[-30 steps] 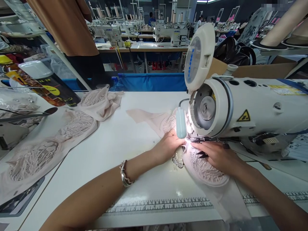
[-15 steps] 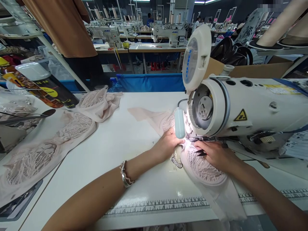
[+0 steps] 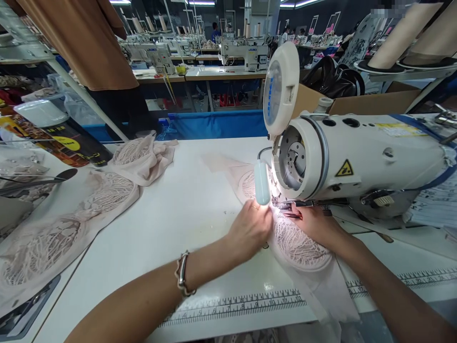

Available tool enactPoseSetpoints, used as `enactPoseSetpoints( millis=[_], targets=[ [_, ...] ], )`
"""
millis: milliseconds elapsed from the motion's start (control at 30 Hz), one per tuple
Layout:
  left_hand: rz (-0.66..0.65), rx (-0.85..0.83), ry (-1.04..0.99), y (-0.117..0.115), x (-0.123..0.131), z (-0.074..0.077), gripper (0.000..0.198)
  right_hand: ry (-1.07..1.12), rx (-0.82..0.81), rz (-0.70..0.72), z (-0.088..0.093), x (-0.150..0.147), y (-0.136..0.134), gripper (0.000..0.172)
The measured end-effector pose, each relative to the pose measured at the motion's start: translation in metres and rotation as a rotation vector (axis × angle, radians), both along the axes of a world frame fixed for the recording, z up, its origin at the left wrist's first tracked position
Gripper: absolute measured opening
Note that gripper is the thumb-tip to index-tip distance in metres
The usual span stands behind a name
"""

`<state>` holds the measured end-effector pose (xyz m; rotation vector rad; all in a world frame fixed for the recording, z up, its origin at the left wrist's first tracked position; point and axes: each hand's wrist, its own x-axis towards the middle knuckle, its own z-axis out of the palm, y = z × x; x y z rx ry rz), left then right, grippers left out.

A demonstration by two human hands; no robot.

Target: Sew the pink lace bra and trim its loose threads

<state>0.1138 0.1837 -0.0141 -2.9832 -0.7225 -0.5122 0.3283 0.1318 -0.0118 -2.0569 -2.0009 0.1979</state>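
A pale pink mesh piece with round lace cups, like a bra (image 3: 302, 245), lies under the head of the white sewing machine (image 3: 332, 157). At its left edge, just below the pale green lamp (image 3: 262, 183), my left hand (image 3: 252, 226) is closed, knuckles up; its fingertips are mostly hidden, seemingly pinching the fabric edge. My right hand (image 3: 316, 224) rests on the lace by the needle area, fingers bent together. Dark red pointed tips show at its fingers; I cannot tell whether they are nails or a small tool. The needle itself is hidden.
More pink lace pieces (image 3: 107, 190) trail along the left of the white table (image 3: 200, 205), beside a black spray can (image 3: 74, 138). A printed ruler (image 3: 250, 305) runs along the front edge. Thread cones (image 3: 403, 35) stand right. A person in a brown top (image 3: 74, 43) stands behind.
My left hand has turned and curled closed, covering the metal loop on the table. My right fingertips have moved up towards the needle. The disc inside the open machine head has rotated.
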Motion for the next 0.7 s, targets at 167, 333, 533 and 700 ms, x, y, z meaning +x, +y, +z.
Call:
enactPoseSetpoints(
  millis=[167, 333, 533, 700],
  targets=[
    [0.036, -0.068, 0.029, -0.036, 0.002, 0.005, 0.018, 0.034, 0.074, 0.003, -0.011, 0.003, 0.001, 0.010],
    [0.084, -0.082, 0.051, -0.036, 0.002, 0.007, 0.008, 0.070, 0.091, 0.044, -0.017, 0.009, -0.002, 0.009],
    [0.067, -0.033, 0.057, -0.038, 0.002, 0.006, 0.018, 0.073, 0.084, 0.089, -0.021, 0.013, -0.002, 0.020],
    [0.017, -0.162, 0.006, -0.035, 0.002, 0.000, 0.020, 0.061, 0.100, 0.098, -0.025, 0.016, -0.001, 0.024]
  ],
)
